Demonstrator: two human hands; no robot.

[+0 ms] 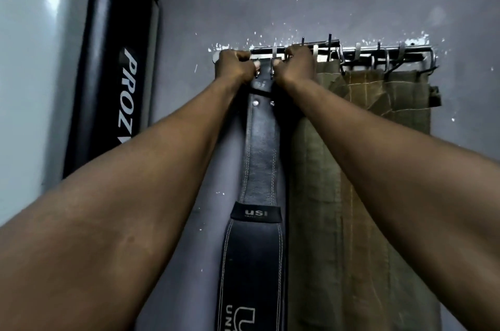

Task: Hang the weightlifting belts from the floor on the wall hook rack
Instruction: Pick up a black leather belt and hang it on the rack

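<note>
Belt and grip: the black leather belt (259, 141) hangs straight down the grey wall (243, 0), and its top end, with the metal buckle (263, 73), sits between the two fists, just under the rack.
Left hand: the left hand (235, 66) is curled into a fist on the left side of the buckle end, fingers closed over the belt's top edge right at the rail.
Right hand: the right hand (296, 65) is clenched on the right side of the same end, fingers folded around it, knuckles up against the rail.
Hooking: the fists cover the spot, so I cannot tell whether the buckle is over a hook.
Rack: the wall hook rack (378, 50) is a metal rail fixed across the wall, with several hooks along it; the belt is at its left part.
Belt look: narrow and dark at the top with two rivets below the buckle, pale stitching along both edges, a small black loop printed "USI" lower down, then a wide padded section with large pale lettering cut off by the lower edge of the view.
Beside the belt: olive canvas belts (359, 168) hang from hooks to the right; the nearest one touches the black belt's right edge.
Left of the belt: a tall black pad (113, 60) with white lettering stands upright, well apart from the belt.
</note>
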